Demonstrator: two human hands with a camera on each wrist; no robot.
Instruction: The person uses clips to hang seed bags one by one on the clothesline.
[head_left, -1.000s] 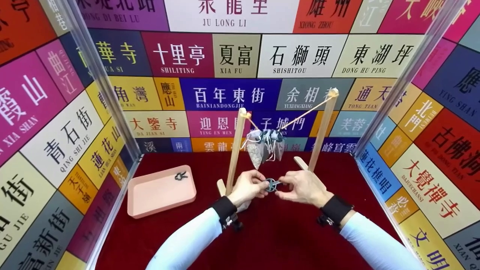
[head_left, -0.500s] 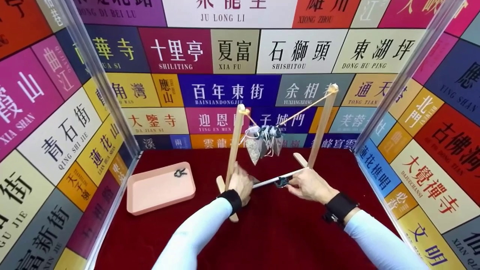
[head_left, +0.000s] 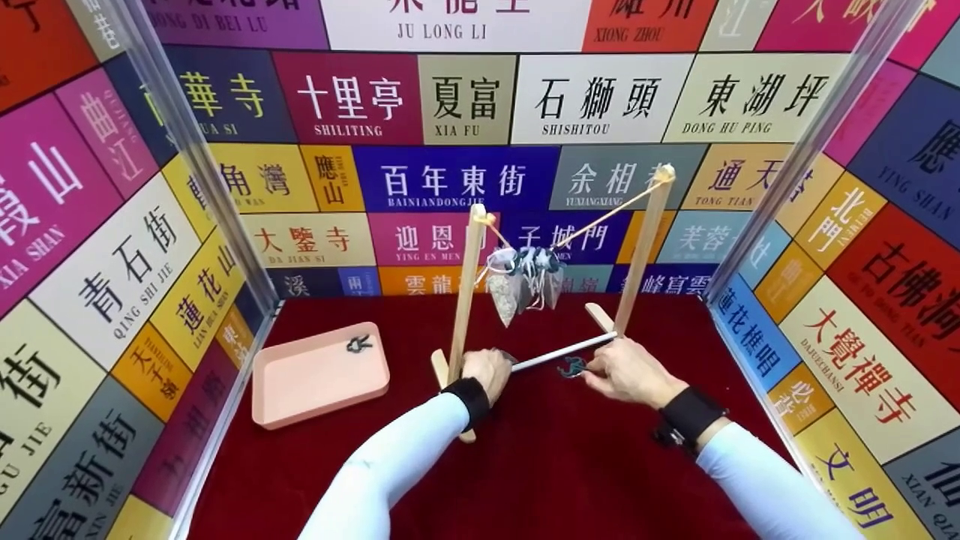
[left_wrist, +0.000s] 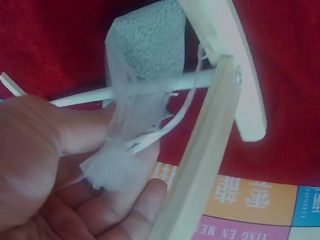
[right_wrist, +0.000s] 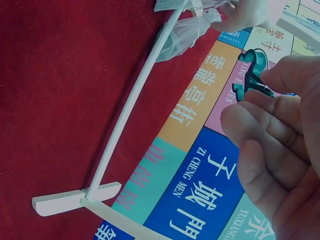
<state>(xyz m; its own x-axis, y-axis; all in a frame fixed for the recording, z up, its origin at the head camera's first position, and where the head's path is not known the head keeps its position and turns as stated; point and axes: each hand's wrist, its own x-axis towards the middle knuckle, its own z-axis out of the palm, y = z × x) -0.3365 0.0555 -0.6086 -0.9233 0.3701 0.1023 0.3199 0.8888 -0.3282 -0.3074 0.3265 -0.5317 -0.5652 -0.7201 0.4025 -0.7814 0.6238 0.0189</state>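
Note:
My left hand (head_left: pixel 486 373) is low beside the left wooden post (head_left: pixel 466 300). In the left wrist view its thumb and fingers pinch the gathered neck of a sheer drawstring sachet (left_wrist: pixel 150 45) filled with grey grains. The sachet's white cord (left_wrist: pixel 175 117) loops near the white crossbar (left_wrist: pixel 195 80). My right hand (head_left: pixel 634 371) pinches a small dark teal plastic clip (right_wrist: pixel 252 70) between thumb and forefinger, in front of the crossbar's right half. Several similar sachets (head_left: pixel 506 292) hang bunched on a string (head_left: pixel 607 217) between the two post tops, held with clips.
A pink tray (head_left: pixel 322 379) with another dark clip (head_left: pixel 359 343) inside lies to the left on the red cloth (head_left: pixel 555 465). The right post (head_left: pixel 643 255) stands on a wooden foot (head_left: pixel 600 318). Printed sign panels (head_left: pixel 450 180) enclose the table behind and at both sides.
Both hands were together at the clip. My left hand let go of it and moved left, down to the sachet by the left post. My right hand carried the clip slightly right.

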